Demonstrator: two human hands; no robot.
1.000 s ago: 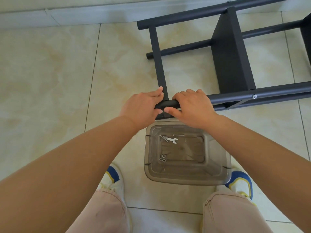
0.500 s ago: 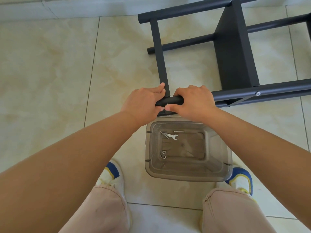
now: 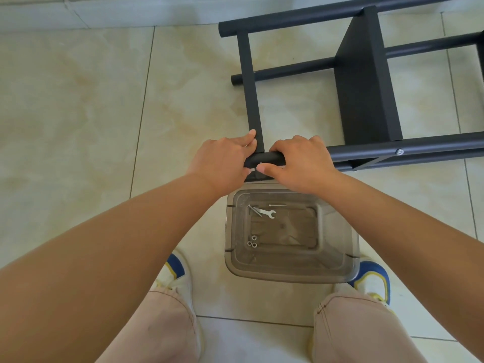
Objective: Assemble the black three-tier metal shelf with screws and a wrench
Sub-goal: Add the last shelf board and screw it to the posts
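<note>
Nearest the camera are two knees in pale trousers (image 3: 162,328) and white shoes with blue and yellow trim (image 3: 373,279), standing on a cream tiled floor (image 3: 78,127). Between the shoes sits a clear plastic bin (image 3: 337,258). Inside it lie a small silver wrench (image 3: 267,213) near the far wall, a couple of long screws (image 3: 277,205) beside it, and three nuts (image 3: 252,241) clustered near the left wall.

Just beyond the bin, both hands meet at the near end of the black shelf (image 3: 366,82), which lies on its side on the floor. The left hand (image 3: 222,161) is curled at the end of the near tube (image 3: 267,159), its fingers (image 3: 248,136) reaching over to the flat crossbar (image 3: 250,82). The right hand (image 3: 301,163) wraps the same tube from the other side, fingers over the top and thumb pressing along the front. A small silver piece shows between the two thumbs, too small to tell what it is.

From the hands, the near tube runs off to the right, with one bolt head (image 3: 399,152) showing on it. A flat shelf panel stands between the near and far tubes. The far tubes lie close to a pale baseboard (image 3: 104,11).
</note>
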